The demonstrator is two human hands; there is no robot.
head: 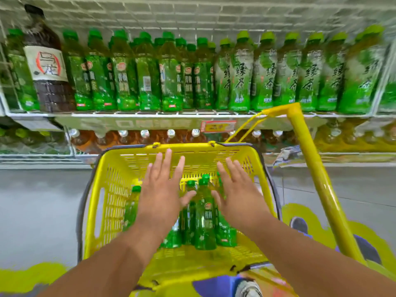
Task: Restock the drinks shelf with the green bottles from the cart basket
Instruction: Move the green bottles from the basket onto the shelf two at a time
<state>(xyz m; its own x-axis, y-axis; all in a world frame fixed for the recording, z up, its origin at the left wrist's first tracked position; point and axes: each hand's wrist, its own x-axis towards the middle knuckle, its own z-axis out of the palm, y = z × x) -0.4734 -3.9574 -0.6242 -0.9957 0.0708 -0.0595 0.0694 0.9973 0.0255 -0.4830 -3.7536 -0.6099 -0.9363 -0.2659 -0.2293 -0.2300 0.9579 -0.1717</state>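
Standing in the basket (111,189), green bottles (204,221) between both spread hands.

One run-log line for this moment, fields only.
phase: reach | left hand: open, empty | right hand: open, empty | green bottles: upright in yellow basket | shelf: front row full

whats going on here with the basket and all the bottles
A person is restocking a drinks shelf. Both hands, left hand and right hand, are open and reaching down into a yellow basket over a cluster of green bottles. Neither hand holds one yet. The shelf above is already packed with bottles.
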